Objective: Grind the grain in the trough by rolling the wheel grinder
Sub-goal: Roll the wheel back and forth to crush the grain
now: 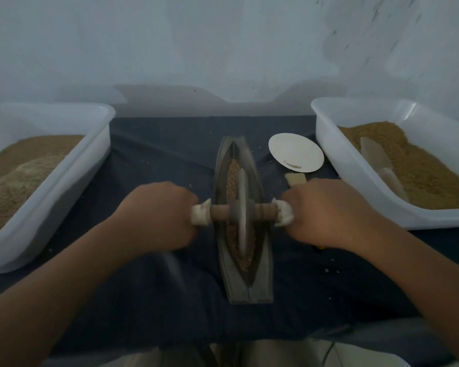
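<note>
Forearms: both reach in from the near edge, one on each side of the trough.
Left hand (159,215): closed in a fist around the left end of the axle, over its white cloth wrap.
Right hand (326,213): closed in a fist around the right end of the axle, over a matching wrap.
Wheel grinder (242,207): thin grey disc, upright on edge in the groove, roughly mid-length; axle level, crossing the trough at a right angle.
Trough (243,284): long boat-shaped block on the dark cloth (149,144), running near to far between the two tubs.
Grain (232,173): brown band along the groove, both farther and nearer than the disc.
Handling, wheel: looks like stone or metal, so probably heavy and rigid; a narrow rim is likely to tip sideways under uneven load.
Grip points: the wrapped axle ends only; the wrap probably limits slip. Keep fingers off the rim.
Handling, grain: loose and dry; likely to spill over the edges at either pointed end.
Left tub (64,186): white, holds brown meal.
Right tub (355,170): white, holds brown grain.
Plate (296,152): white, just right of the trough's far end.
</note>
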Motion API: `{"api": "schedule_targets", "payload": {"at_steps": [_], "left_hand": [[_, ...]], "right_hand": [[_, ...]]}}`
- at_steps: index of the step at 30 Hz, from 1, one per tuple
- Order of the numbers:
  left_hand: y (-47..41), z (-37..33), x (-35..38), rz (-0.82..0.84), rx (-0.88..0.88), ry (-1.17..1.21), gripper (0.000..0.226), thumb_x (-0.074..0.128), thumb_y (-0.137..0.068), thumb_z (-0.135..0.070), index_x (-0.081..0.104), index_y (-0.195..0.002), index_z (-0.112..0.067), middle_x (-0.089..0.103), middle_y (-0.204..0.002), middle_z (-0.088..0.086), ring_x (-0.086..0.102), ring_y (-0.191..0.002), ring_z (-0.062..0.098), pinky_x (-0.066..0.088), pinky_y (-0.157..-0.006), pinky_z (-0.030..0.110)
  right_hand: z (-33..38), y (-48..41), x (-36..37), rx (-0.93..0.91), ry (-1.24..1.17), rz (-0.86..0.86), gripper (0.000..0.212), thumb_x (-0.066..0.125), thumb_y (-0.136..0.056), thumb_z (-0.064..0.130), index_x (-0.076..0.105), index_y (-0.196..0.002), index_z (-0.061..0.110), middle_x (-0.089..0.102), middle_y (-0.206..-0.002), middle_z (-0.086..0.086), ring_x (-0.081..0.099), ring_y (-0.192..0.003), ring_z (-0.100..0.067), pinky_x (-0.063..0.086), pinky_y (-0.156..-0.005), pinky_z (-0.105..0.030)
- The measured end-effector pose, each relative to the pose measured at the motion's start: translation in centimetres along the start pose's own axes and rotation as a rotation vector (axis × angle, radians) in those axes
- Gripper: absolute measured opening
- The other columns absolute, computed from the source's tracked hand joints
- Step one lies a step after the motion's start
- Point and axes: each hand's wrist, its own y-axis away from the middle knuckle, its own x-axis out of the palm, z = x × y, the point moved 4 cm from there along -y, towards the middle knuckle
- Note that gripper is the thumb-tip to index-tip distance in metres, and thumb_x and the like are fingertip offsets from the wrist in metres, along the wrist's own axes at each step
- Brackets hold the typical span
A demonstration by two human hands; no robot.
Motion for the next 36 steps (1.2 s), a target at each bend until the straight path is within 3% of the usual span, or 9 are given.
{"api": "schedule_targets", "payload": {"at_steps": [3, 6, 8, 12, 15, 18, 25, 32, 36], "left_hand": [[-2.2, 0.2, -0.2, 0.003, -0.070, -0.010, 0.026, 0.054, -0.073, -0.051, 0.054, -0.064, -0.027, 0.055, -0.060, -0.010, 0.050, -0.052, 0.010, 0.033, -0.048, 0.024], [-6.4, 1.2, -0.7, 0.002, -0.215, 0.005, 0.025, 0.056, -0.077, -0.047, 0.058, -0.070, -0.023, 0.063, -0.074, -0.006, 0.061, -0.066, 0.023, 0.049, -0.061, 0.032], [-7.6, 1.7, -0.8, -0.006, -0.264, 0.054, 0.026, 0.058, -0.080, -0.046, 0.059, -0.071, -0.022, 0.065, -0.078, -0.003, 0.063, -0.069, 0.025, 0.053, -0.065, 0.035], [-4.7, 1.3, 0.3, 0.031, -0.171, 0.082, 0.025, 0.056, -0.079, -0.047, 0.059, -0.068, -0.025, 0.061, -0.070, -0.008, 0.060, -0.064, 0.018, 0.051, -0.059, 0.033], [-1.2, 0.5, 0.3, -0.040, -0.045, -0.006, 0.026, 0.053, -0.073, -0.053, 0.053, -0.063, -0.029, 0.051, -0.055, -0.012, 0.047, -0.049, 0.007, 0.031, -0.046, 0.023], [-0.9, 0.0, -0.1, -0.119, -0.027, -0.068, 0.028, 0.053, -0.073, -0.054, 0.049, -0.059, -0.029, 0.046, -0.052, -0.012, 0.040, -0.044, 0.007, 0.024, -0.045, 0.021], [-8.3, 1.5, -1.7, 0.042, -0.215, 0.050, 0.025, 0.062, -0.082, -0.043, 0.058, -0.070, -0.022, 0.063, -0.075, -0.001, 0.063, -0.071, 0.026, 0.058, -0.069, 0.038], [-1.8, -0.3, -1.4, 0.073, 0.052, -0.015, 0.023, 0.052, -0.068, -0.050, 0.054, -0.060, -0.028, 0.053, -0.053, -0.011, 0.050, -0.049, 0.005, 0.034, -0.046, 0.023], [-3.7, -0.2, -1.3, 0.025, -0.031, -0.072, 0.029, 0.052, -0.076, -0.050, 0.057, -0.063, -0.024, 0.057, -0.061, -0.008, 0.056, -0.056, 0.015, 0.041, -0.052, 0.026]], "right_hand": [[-0.3, -2.6, -0.4, 0.032, -0.001, 0.026, 0.035, 0.050, -0.088, 0.059, 0.050, -0.065, 0.032, 0.052, -0.063, 0.008, 0.045, -0.056, -0.006, 0.032, -0.050, -0.027], [-0.3, -7.1, -1.5, 0.091, 0.025, -0.163, 0.032, 0.061, -0.095, 0.045, 0.050, -0.069, 0.029, 0.055, -0.070, 0.007, 0.055, -0.064, -0.014, 0.049, -0.061, -0.034], [-0.2, -8.6, -2.1, 0.095, 0.016, -0.267, 0.035, 0.063, -0.097, 0.039, 0.046, -0.068, 0.027, 0.053, -0.069, 0.006, 0.053, -0.062, -0.015, 0.042, -0.060, -0.032], [0.2, -5.6, -1.4, 0.050, -0.012, -0.129, 0.019, 0.060, -0.098, 0.036, 0.064, -0.086, 0.022, 0.065, -0.085, 0.002, 0.064, -0.079, -0.021, 0.054, -0.076, -0.041], [0.0, -0.9, -1.1, -0.001, -0.043, 0.081, 0.026, 0.062, -0.091, 0.047, 0.056, -0.071, 0.032, 0.057, -0.068, 0.008, 0.052, -0.060, -0.005, 0.037, -0.053, -0.026], [-0.1, -0.7, -1.2, 0.001, -0.081, 0.215, 0.025, 0.064, -0.091, 0.044, 0.057, -0.070, 0.032, 0.060, -0.067, 0.008, 0.055, -0.060, -0.003, 0.030, -0.051, -0.022], [-0.8, -8.3, -1.8, 0.132, 0.042, -0.210, 0.035, 0.058, -0.096, 0.045, 0.048, -0.068, 0.028, 0.051, -0.068, 0.007, 0.045, -0.060, -0.010, 0.031, -0.055, -0.029], [-0.2, 0.7, 0.2, 0.052, -0.142, 0.024, 0.037, 0.047, -0.077, 0.063, 0.055, -0.061, 0.031, 0.055, -0.056, 0.009, 0.052, -0.051, -0.004, 0.030, -0.045, -0.026], [-0.5, -1.3, 0.5, 0.084, -0.099, -0.027, 0.034, 0.049, -0.083, 0.060, 0.056, -0.067, 0.032, 0.057, -0.061, 0.008, 0.054, -0.055, -0.007, 0.039, -0.050, -0.028]]}}
